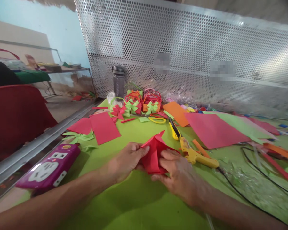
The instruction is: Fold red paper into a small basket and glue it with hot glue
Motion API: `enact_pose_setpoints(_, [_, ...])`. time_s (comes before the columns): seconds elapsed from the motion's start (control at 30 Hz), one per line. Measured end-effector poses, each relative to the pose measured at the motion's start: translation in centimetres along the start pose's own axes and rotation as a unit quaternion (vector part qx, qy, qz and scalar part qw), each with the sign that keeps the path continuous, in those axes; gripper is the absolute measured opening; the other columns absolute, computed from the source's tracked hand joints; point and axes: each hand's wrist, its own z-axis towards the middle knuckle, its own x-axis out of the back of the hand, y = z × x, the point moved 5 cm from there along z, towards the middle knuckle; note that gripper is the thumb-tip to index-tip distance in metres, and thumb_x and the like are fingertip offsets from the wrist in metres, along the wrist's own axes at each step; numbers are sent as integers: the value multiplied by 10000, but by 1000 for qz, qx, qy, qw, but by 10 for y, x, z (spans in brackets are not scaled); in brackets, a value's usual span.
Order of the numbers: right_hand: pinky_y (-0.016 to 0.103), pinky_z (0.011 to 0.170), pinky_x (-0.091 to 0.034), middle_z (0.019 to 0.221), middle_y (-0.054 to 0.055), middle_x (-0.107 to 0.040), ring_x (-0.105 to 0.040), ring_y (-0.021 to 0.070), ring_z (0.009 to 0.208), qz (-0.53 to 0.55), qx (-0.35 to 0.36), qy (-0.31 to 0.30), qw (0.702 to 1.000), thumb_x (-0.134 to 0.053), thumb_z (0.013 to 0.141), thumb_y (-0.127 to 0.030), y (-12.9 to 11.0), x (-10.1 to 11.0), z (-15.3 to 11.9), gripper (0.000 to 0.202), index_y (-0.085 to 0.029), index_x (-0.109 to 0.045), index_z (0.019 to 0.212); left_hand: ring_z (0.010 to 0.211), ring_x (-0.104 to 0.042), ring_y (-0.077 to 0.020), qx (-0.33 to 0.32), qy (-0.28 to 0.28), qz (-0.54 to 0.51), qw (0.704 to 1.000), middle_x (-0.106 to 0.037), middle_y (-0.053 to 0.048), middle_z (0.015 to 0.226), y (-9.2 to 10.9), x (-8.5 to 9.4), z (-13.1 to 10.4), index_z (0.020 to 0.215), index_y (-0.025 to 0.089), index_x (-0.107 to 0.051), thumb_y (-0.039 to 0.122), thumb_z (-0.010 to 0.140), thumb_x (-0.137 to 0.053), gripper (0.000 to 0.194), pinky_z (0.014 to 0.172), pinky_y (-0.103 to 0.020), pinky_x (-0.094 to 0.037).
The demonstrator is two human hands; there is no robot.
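Note:
Between my hands, above the green tabletop, is a folded piece of red paper (151, 158) with creased panels and a pointed flap at the top. My left hand (128, 159) pinches its left edge, thumb in front and fingers behind. On the other side, my right hand (179, 171) grips the paper with bent fingers pressed into its fold, the thumb low near the bottom edge. A yellow hot glue gun (194, 155) lies just beyond my right hand. Past it rest a yellow utility knife (174, 129) and yellow-handled scissors (157, 120).
Small paper baskets with bows (151, 107) stand at the back near a water bottle (118, 81). Red sheets (104, 127) and a purple power strip (50, 167) lie left. Larger sheets (216, 129), a black cord (244, 204) and glue scraps occupy the right. A perforated metal panel (182, 41) stands behind.

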Motion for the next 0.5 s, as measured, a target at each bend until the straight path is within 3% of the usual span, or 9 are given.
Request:
enact_pose_setpoints(0.2, [245, 589, -336, 715, 23, -545, -476, 122, 655, 38, 10, -42, 998, -592, 768, -181, 1, -1, 1, 117, -151, -644, 667, 563, -551, -132, 7, -24, -8, 1000, -601, -23, 594, -1, -1, 2, 675, 96, -590, 414, 597, -726, 354, 657, -309, -471])
enact_pose_setpoints(0.37, [228, 586, -326, 700, 7, -550, -475, 106, 642, 113, -5, -71, 991, -582, 751, -149, 6, -2, 3, 109, -146, -616, 647, 639, -570, -156, 12, -41, 101, 994, -600, -26, 626, -1, 1, 2, 728, 100, -586, 380, 697, -631, 285, 671, -298, -456])
enact_pose_setpoints(0.5, [214, 569, -305, 652, -27, -493, -437, 94, 628, 164, -41, -122, 978, -596, 719, -118, 9, -5, 3, 152, -143, -536, 581, 550, -458, -97, -26, -25, 190, 981, -534, 6, 593, 3, 1, 2, 678, 108, -562, 319, 757, -548, 226, 561, -223, -385])
